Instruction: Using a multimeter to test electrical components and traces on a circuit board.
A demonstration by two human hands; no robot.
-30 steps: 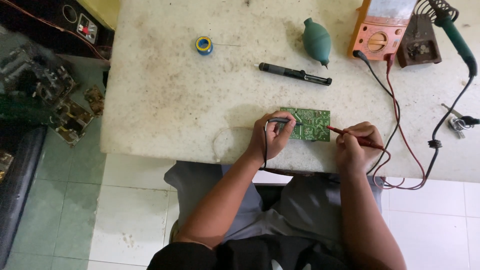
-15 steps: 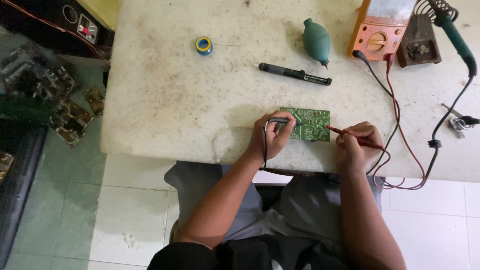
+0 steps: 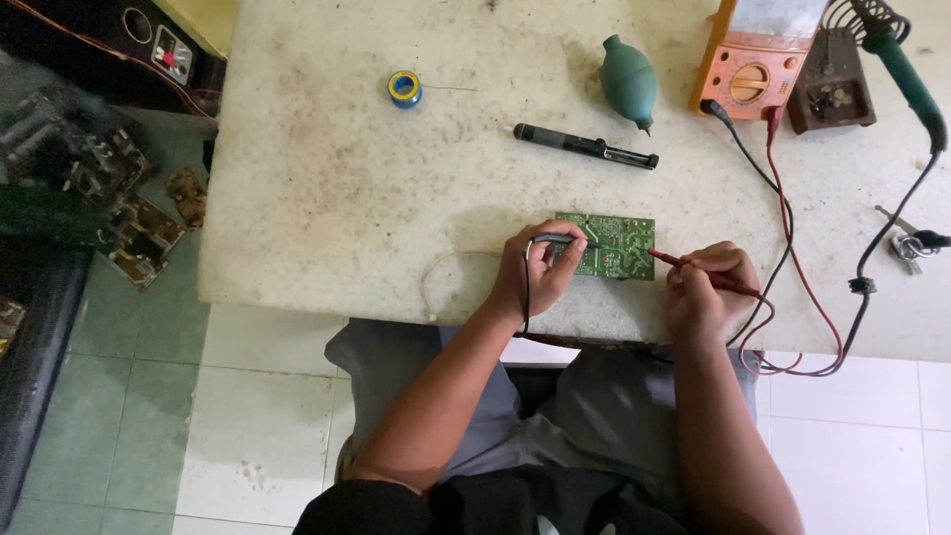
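Observation:
A small green circuit board (image 3: 614, 246) lies flat on the stained white table (image 3: 357, 188), near its front edge. My left hand (image 3: 535, 272) grips a black test probe (image 3: 561, 239) whose tip rests on the board's left side. My right hand (image 3: 705, 292) pinches a red test probe (image 3: 684, 264), its tip touching the board's right edge. Red and black leads (image 3: 783, 228) run from the probes up to an orange multimeter (image 3: 757, 61) at the back right.
At the back lie a black desoldering pump (image 3: 584, 146), a green rubber blower bulb (image 3: 628, 82) and a blue solder spool (image 3: 403, 87). A soldering iron (image 3: 906, 74) rests in its stand (image 3: 830, 94) far right. Old circuit boards (image 3: 109, 188) litter the floor left.

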